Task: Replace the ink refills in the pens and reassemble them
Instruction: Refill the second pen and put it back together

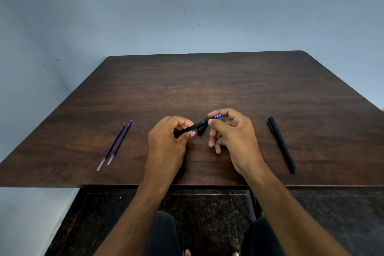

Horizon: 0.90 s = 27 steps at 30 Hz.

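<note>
My left hand (166, 141) grips the black barrel of a pen (192, 129) held above the middle of the dark wooden table (207, 81). My right hand (234, 133) pinches the pen's blue tip section (217, 116) between thumb and forefinger. A small black piece (202, 131), probably the cap, sits just below the pen between the two hands. Two blue ink refills (116, 145) lie side by side on the table to the left. A second black pen (281, 143), capped, lies on the right.
The table's front edge (124, 185) runs just below my wrists, with dark speckled floor (207, 214) beneath. A pale blue wall (187, 6) stands behind and to the left of the table.
</note>
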Tool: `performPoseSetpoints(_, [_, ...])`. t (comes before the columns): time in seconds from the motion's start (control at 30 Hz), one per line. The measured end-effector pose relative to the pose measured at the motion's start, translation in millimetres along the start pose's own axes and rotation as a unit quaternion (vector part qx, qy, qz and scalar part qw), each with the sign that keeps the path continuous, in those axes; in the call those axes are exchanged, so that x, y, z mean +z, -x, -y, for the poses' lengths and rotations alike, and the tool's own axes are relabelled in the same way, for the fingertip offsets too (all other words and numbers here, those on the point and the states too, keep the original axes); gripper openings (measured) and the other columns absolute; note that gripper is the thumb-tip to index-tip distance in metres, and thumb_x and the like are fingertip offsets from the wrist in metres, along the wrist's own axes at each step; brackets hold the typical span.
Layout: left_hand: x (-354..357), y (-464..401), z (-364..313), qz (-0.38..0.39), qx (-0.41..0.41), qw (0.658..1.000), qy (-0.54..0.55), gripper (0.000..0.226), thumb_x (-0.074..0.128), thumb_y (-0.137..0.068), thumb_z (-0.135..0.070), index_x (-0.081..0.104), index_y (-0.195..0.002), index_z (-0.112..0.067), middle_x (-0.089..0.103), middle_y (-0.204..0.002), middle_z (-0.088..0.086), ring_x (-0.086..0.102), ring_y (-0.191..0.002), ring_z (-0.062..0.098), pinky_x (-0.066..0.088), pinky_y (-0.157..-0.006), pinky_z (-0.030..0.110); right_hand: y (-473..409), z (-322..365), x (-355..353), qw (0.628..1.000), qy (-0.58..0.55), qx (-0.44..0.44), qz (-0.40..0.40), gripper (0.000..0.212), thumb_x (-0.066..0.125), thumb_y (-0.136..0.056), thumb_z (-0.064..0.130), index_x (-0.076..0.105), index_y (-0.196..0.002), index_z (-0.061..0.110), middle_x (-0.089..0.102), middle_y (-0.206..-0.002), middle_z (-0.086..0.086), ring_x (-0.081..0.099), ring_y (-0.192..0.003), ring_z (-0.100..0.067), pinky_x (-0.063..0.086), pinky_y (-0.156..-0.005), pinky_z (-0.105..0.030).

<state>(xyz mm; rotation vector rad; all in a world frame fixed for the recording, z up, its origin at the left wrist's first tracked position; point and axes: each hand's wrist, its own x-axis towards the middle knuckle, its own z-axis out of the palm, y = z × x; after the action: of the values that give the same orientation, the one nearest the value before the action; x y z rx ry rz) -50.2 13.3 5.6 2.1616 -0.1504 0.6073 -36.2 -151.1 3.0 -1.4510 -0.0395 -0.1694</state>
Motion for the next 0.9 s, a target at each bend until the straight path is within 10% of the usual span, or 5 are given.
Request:
performPoseSetpoints(0.67, [-1.7, 1.5, -1.4, -0.004, 0.014, 1.0, 0.002, 0.026, 0.084, -0.076, -0.01, 0.072, -0.094, -0.024, 0.065, -0.088, -0.016, 0.06, -0.091, -0.002, 0.042, -0.079, 0.004, 3.1, 4.4, 5.8, 0.997, 0.071, 0.007, -0.022, 0.057, 0.075, -0.078, 0.067, 0.051, -0.052, 0.022, 0.051, -0.039, 0.002, 0.05, -0.042, -0.028, 0.037, -0.039, -0.024])
performPoseSetpoints(0.9, [-1.2, 0.8, -1.3, -0.011, 0.003, 1.0, 0.003, 0.028, 0.084, -0.075, -0.01, 0.07, -0.092, -0.027, 0.063, -0.086, -0.018, 0.059, -0.09, -0.005, 0.041, -0.077, 0.002, 0.3, -0.7, -0.5, 1.0, 0.008, -0.012, 0.025, 0.01, 0.076, -0.088, 0.015, 0.075, -0.097, 0.019, 0.064, -0.063, -0.002, 0.057, -0.051, -0.026, 0.04, -0.038, -0.026])
